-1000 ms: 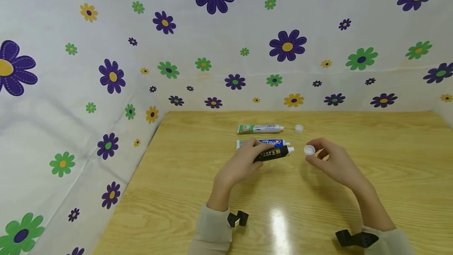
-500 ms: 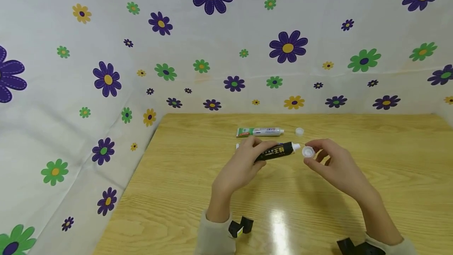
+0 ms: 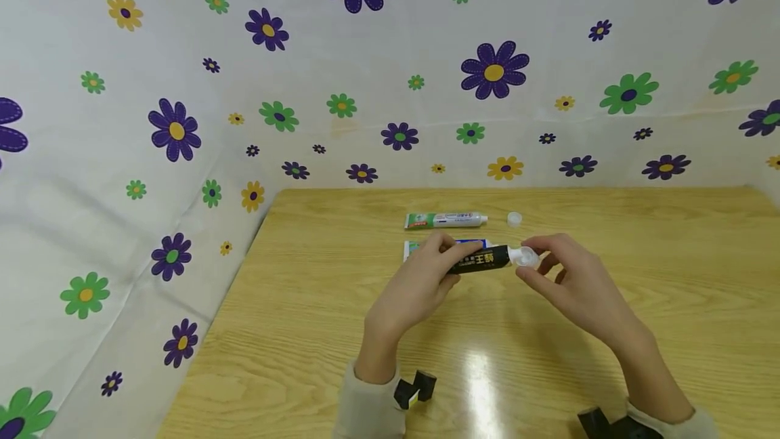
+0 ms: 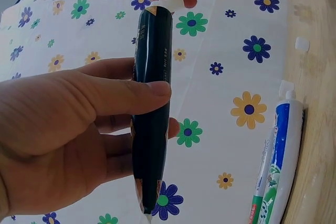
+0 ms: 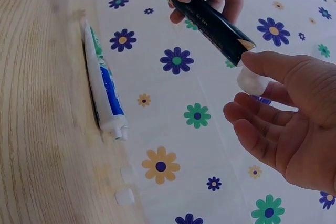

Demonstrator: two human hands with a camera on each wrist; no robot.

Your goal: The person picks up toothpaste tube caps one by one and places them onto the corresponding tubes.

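My left hand grips a black toothpaste tube, fingers wrapped round its body, its nozzle end toward the right. In the left wrist view the thumb lies across the dark tube. Between thumb and forefinger my right hand pinches a white cap. That cap is up against the tube's nozzle end, hiding the nozzle in part. In the right wrist view the cap sits at the tube's tip, the other fingers loosely bent below it.
A blue and white toothpaste tube lies on the wooden table, partly behind the black one in the head view. Farther back lie a green and white toothpaste tube and a loose white cap. A flowered cloth borders the table.
The black tube has moved right toward the cap, and the gap between them has closed. My right hand still pinches the cap, shifted slightly left. The head view has shifted a little.
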